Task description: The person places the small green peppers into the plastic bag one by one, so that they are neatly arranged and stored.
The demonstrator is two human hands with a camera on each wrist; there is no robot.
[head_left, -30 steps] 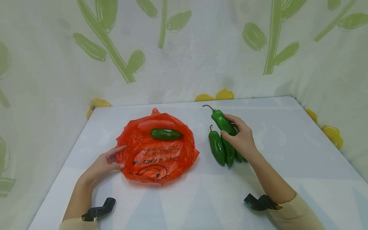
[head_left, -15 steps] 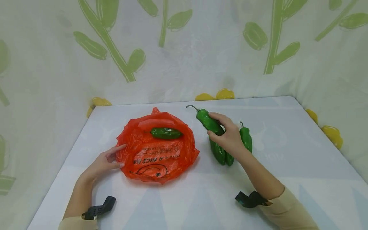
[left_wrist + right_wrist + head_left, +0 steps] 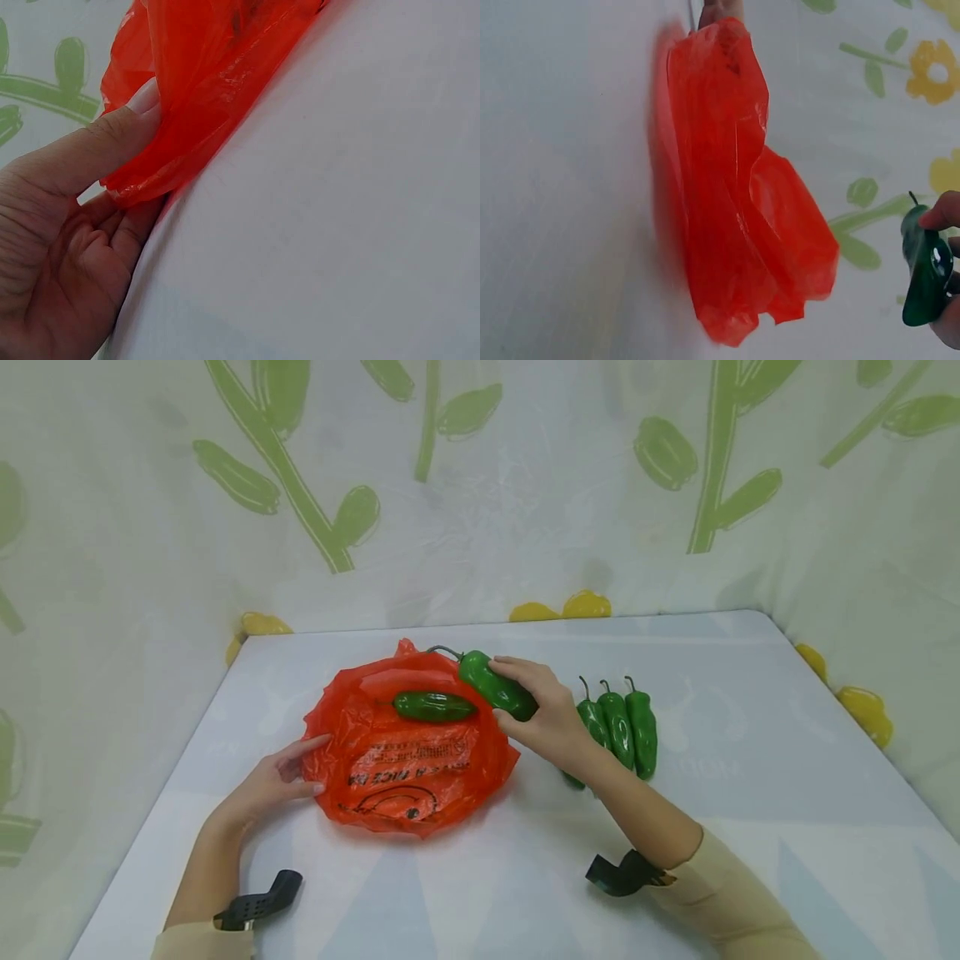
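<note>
My right hand (image 3: 543, 710) grips a green pepper (image 3: 493, 683) by its lower body, stem pointing left, over the right rim of a red plastic bag (image 3: 341, 793). In the right wrist view the held pepper (image 3: 924, 262) shows at the right edge, raised beside the bag (image 3: 720, 187). The bag lies spread with its mouth up, and another green pepper (image 3: 431, 707) rests inside. My left hand (image 3: 266, 789) holds the bag's left edge. In the left wrist view, the thumb lies on the red plastic (image 3: 202, 90) with the fingers under it.
Several green peppers (image 3: 641, 731) lie side by side to the right on the white table (image 3: 750, 793), partly hidden by my right forearm. Patterned cloth (image 3: 510, 510) stands behind and at the sides of the table. Each wrist carries a black camera mount (image 3: 626, 872).
My right hand has carried the green pepper left from above the row to the bag's right rim, uncovering more of the row. The left hand and bag stay put.
</note>
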